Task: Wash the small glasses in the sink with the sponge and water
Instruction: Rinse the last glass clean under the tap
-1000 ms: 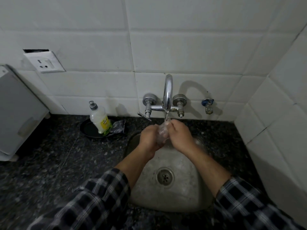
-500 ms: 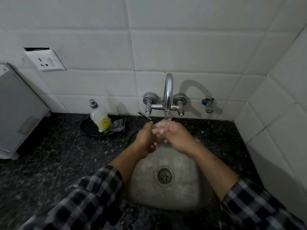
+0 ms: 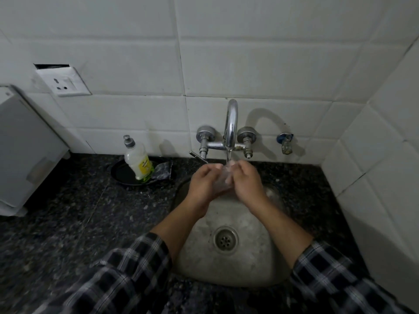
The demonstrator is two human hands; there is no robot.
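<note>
A small clear glass (image 3: 223, 181) is held between both hands over the steel sink (image 3: 229, 264), right under the chrome tap (image 3: 230, 125). A thin stream of water runs from the spout onto it. My left hand (image 3: 203, 185) grips the glass from the left, my right hand (image 3: 246, 181) curls round it from the right. Most of the glass is hidden by the fingers. A dark sponge (image 3: 162, 170) lies on the counter beside a black dish.
A dish soap bottle (image 3: 137, 160) stands in a black dish (image 3: 123, 175) left of the tap. A white appliance (image 3: 25, 150) stands at the far left of the dark granite counter (image 3: 68, 218). A small valve (image 3: 286, 143) sticks out of the tiled wall at right.
Both hands have turned the glass under the stream while staying under the spout. The view has shifted slightly.
</note>
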